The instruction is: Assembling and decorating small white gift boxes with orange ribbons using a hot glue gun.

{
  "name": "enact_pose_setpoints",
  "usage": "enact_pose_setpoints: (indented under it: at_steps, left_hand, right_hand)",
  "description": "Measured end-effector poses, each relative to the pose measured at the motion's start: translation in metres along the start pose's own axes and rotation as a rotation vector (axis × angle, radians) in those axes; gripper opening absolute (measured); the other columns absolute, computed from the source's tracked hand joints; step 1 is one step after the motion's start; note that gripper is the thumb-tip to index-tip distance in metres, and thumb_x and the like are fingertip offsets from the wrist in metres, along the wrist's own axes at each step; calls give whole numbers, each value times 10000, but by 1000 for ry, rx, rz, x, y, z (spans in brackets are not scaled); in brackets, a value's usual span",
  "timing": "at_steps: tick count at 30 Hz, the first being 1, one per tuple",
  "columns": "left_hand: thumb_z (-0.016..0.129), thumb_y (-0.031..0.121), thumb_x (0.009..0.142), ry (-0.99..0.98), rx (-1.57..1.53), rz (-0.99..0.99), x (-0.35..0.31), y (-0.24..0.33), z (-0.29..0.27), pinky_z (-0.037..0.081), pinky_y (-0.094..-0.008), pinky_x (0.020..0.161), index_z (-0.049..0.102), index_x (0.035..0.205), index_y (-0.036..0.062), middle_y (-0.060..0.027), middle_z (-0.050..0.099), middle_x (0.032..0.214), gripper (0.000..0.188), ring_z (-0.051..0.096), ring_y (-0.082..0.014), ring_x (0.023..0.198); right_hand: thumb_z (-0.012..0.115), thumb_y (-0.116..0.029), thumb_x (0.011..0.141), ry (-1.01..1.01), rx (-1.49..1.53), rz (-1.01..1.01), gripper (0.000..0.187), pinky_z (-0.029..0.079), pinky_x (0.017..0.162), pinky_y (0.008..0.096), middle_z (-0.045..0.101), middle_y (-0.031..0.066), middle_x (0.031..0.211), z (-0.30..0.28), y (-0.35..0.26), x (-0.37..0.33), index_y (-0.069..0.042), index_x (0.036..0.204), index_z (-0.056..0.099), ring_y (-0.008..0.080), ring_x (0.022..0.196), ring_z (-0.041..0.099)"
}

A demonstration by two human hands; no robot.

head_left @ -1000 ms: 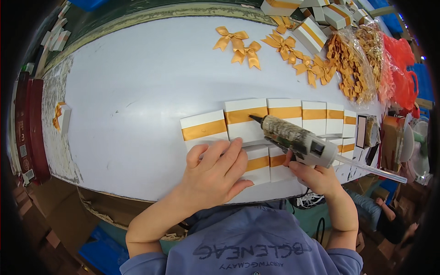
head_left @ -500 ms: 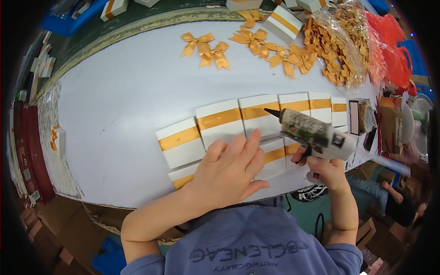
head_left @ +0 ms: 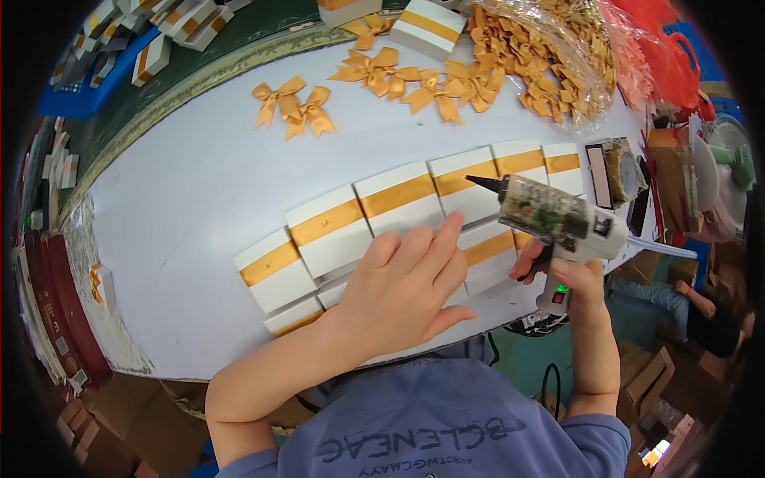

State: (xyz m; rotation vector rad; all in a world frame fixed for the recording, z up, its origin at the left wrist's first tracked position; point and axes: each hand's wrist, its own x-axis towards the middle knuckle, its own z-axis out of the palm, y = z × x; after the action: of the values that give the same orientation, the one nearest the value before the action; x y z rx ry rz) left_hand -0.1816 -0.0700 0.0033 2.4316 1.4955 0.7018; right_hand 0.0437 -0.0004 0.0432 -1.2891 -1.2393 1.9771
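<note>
White boxes with a gold band (head_left: 331, 227) lie in two rows along the near side of a white table (head_left: 191, 183). My left hand (head_left: 406, 291) rests flat on the front row, fingers spread, holding nothing. My right hand (head_left: 570, 279) grips a glue gun (head_left: 554, 219) by its handle. The gun is held level above the boxes, its black nozzle pointing left over a box in the back row.
Loose gold ribbon bows (head_left: 374, 76) lie on the far side of the table, beside a clear bag full of bows (head_left: 542, 48). More boxes sit in a blue tray (head_left: 103, 88) at far left. A red bag (head_left: 661, 56) is at far right.
My view has shifted, so the boxes sit more to the left. The glue gun has lifted and its nozzle now hangs over the back row. My left hand stays on the front boxes.
</note>
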Motion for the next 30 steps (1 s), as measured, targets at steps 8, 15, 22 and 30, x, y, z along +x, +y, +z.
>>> enact_pose_setpoints:
  at_steps: [8,15,22,30]
  left_hand:
    - [632,506,641,-106,90,17,16,6,6,322,-327,746,557,879,61,-147,531,1163,510,458,-225,890]
    - [644,524,616,-70,5,99,53,14,23,319,-330,768,545,900,70,-148,516,1178,544,452,-226,885]
    - [661,530,607,-170,75,96,68,20,35,324,-330,782,537,927,67,-138,508,1175,577,449,-220,906]
    - [673,540,595,-89,-53,201,103,36,53,337,-328,767,532,920,58,-149,499,1199,598,436,-226,904]
  right_hand:
    - [612,-90,764,3,-827,-255,218,430,576,262,613,53,829,-9,5,-1,-39,972,576,115,659,524]
    - [572,-187,768,244,-122,-99,278,441,625,257,615,103,776,-45,7,-9,14,960,551,160,731,580]
    - [585,-161,819,302,-534,-216,224,430,640,248,576,47,740,-49,16,-7,-15,988,567,101,716,531]
    - [552,-307,730,370,-43,-146,394,479,581,281,602,133,820,-92,8,-20,13,959,524,241,758,630]
